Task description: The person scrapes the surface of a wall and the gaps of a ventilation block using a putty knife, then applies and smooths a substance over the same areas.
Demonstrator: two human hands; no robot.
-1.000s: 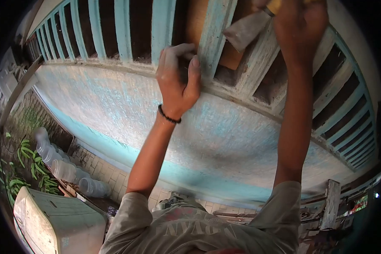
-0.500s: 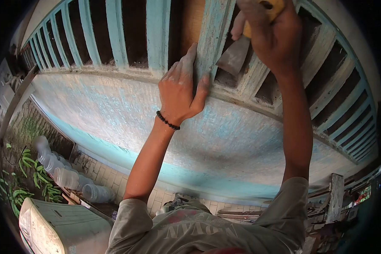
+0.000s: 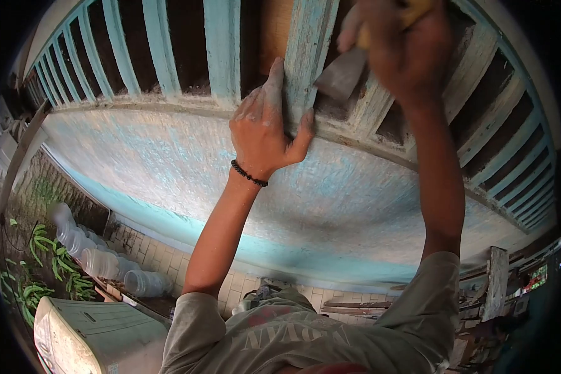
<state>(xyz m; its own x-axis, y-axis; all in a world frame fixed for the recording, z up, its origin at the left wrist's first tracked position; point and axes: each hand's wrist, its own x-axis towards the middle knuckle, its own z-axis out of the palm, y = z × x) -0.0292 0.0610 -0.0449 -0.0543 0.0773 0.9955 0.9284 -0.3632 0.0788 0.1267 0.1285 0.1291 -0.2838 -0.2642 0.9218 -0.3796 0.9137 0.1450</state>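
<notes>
My left hand (image 3: 265,131) rests against the sill at the foot of a blue-green wooden post (image 3: 308,47). Its fingers are stretched upward and dusty, with the thumb spread to the right across the post's base. Blurred by motion, my right hand (image 3: 411,59) is wrapped around the yellow handle of a putty knife (image 3: 341,76). The knife's flat grey blade points down and left, its edge right at the post's right side. Paint on this post is patchy, with pale worn wood showing through.
Blue-green slats (image 3: 161,47) run along the window to both sides. Below spreads a wall (image 3: 168,162) with worn blue paint. At lower left are clear plastic containers (image 3: 146,283), green plants (image 3: 34,296) and a pale cabinet-like box (image 3: 100,336). Wooden planks (image 3: 495,283) stand at lower right.
The putty knife blade has moved slightly up and left, closer to the post. My left thumb has shifted a little to the right; the view has turned slightly.
</notes>
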